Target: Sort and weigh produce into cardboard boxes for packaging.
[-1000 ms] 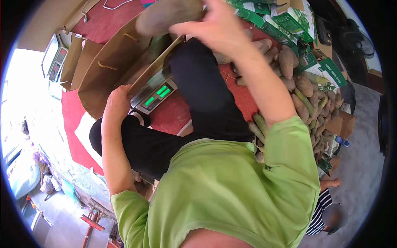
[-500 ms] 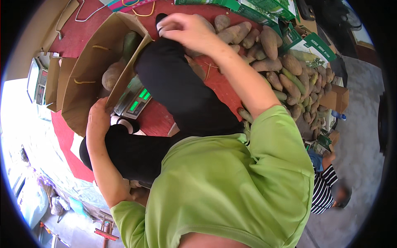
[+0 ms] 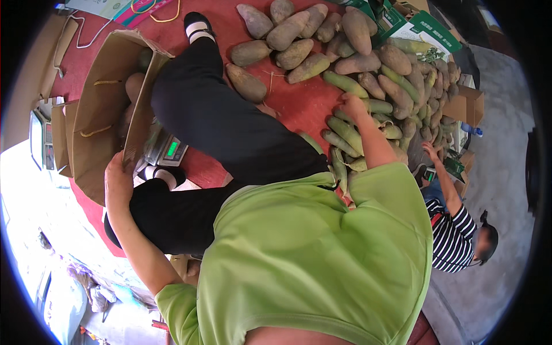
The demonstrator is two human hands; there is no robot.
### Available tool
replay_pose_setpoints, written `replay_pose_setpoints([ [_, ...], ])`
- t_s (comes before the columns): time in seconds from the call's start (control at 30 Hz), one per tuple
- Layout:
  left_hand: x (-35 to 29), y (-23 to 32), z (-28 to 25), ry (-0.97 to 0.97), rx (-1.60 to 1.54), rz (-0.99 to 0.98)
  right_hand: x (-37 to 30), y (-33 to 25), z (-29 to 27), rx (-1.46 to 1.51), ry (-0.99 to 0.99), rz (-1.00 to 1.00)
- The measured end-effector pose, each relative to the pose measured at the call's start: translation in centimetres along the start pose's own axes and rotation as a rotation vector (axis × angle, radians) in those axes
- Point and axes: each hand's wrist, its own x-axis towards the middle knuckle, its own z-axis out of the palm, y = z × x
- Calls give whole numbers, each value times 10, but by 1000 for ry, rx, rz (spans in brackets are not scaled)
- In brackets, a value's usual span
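My left hand (image 3: 118,177) is closed on the near edge of a brown paper bag (image 3: 92,123), which has yellow cord handles. The bag lies tilted with its mouth toward me, and a few large root vegetables (image 3: 134,87) show inside. On the right, my right hand (image 3: 355,108) is over a heap of long green radishes (image 3: 345,135), touching or just above them. Its fingers point down and are partly hidden, so a grip cannot be made out. Browner, soil-coated radishes (image 3: 290,31) lie beyond, on the red floor covering (image 3: 282,103).
A scale with a green display (image 3: 167,150) stands beside the bag, near my feet. My black-trousered leg (image 3: 224,115) stretches between bag and heap. Green cartons (image 3: 420,31) stand behind the heap. Another person in a striped shirt (image 3: 451,241) reaches toward its right side.
My right hand has moved from near my far foot to the green radishes on the right. My left hand has stayed on the bag's edge. The other person's arm now reaches out.
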Motion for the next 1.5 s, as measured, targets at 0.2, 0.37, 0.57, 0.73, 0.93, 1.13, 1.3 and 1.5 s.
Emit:
replay_pose_setpoints([
  [0.2,1,8,-3,-17,32,-6,-45,71,51,-219,-186,283],
  [0.37,-3,2,-1,16,16,29,-83,40,42,-229,-417,678],
  [0.57,-3,3,-1,1,-27,34,-102,15,21,-357,-415,679],
  [0.73,0,-1,0,3,-70,13,-89,55,74,-271,-221,718],
  [0.93,2,-1,1,-25,-97,-131,-102,17,63,-180,-201,709],
  [1.13,1,6,-6,-17,-78,-41,-77,22,77,17,-150,541],
  [1.3,-6,12,-8,50,46,41,-37,-36,46,679,-61,259],
  [1.5,-5,12,-6,25,-26,7,-11,-201,-94,687,254,-453],
])
